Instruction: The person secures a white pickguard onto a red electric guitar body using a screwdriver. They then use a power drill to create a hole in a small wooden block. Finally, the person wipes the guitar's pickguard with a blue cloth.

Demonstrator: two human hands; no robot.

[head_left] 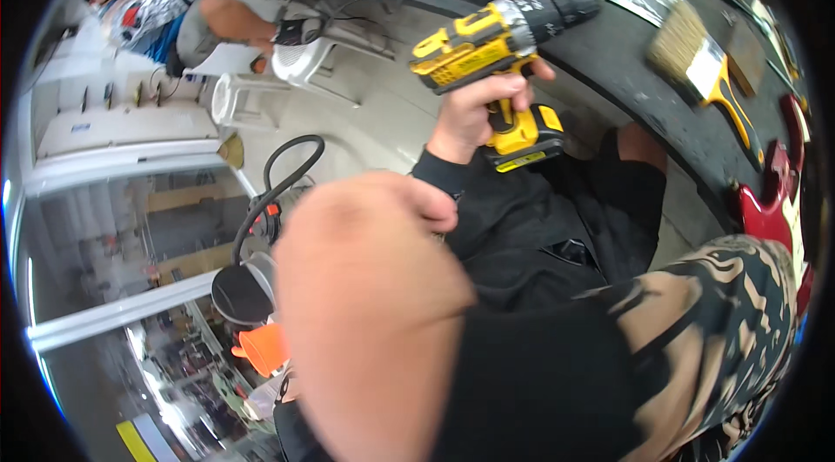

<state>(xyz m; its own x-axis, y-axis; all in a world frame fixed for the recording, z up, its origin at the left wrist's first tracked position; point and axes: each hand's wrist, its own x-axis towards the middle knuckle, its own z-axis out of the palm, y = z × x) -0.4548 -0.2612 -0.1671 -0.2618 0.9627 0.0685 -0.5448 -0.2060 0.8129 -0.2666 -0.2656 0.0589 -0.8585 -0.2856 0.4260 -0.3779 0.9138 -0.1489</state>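
On my head feed I have the left hand point(465, 118) closed firmly around the handle of a yellow and black drill point(474, 44), its chuck pointing to the upper right. The drill is held up beside the curved edge of the dark desk point(639, 105), with its battery in front of black clothing point(513, 262). The right hand point(365, 244) looms blurred and very near my camera, its fingers curled in; I cannot tell whether it holds anything. On the desk I see a wide paintbrush point(729, 110) with a yellow and black handle, and a red guitar body point(761, 210) shows near the right rim. To the upper left, a person point(152, 14) sits by a white stool point(300, 62), and a black hose point(283, 197) loops over the floor point(370, 136).
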